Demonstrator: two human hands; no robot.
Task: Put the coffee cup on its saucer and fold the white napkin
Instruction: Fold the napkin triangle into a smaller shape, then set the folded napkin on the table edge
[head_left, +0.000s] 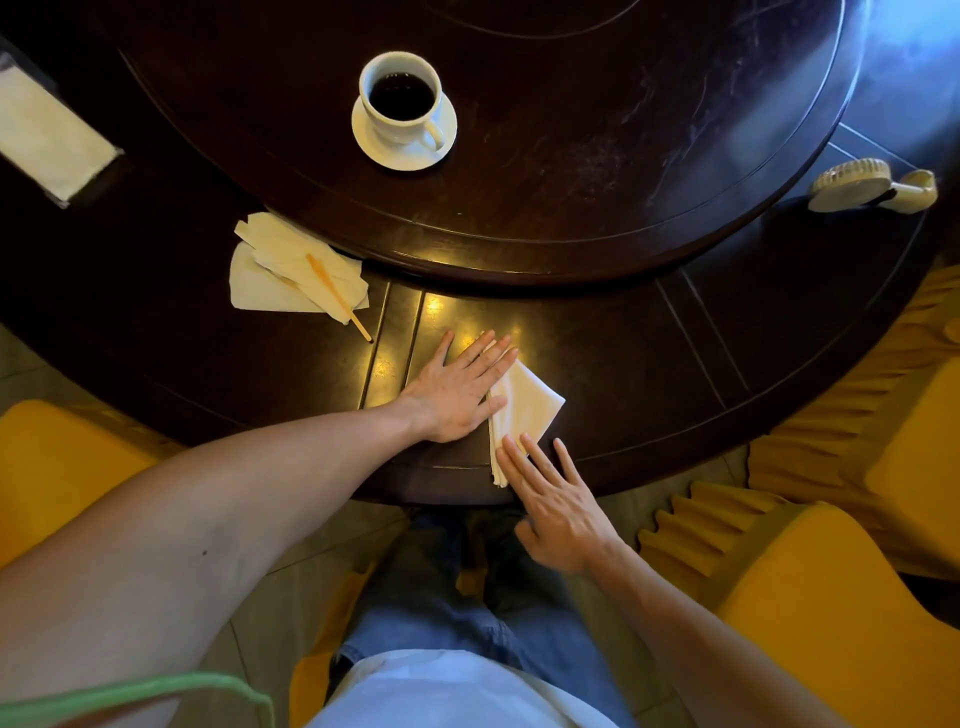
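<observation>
A white coffee cup full of dark coffee stands on its white saucer on the raised round turntable. Near the table's front edge lies the white napkin, folded into a small pointed shape. My left hand lies flat on the napkin's left part, fingers spread. My right hand rests flat with its fingertips on the napkin's lower edge. Neither hand grips anything.
Crumpled white napkins with a wooden stirrer lie to the left. A napkin holder sits far left, a small handheld fan at the right edge of the dark table. Yellow chairs flank me.
</observation>
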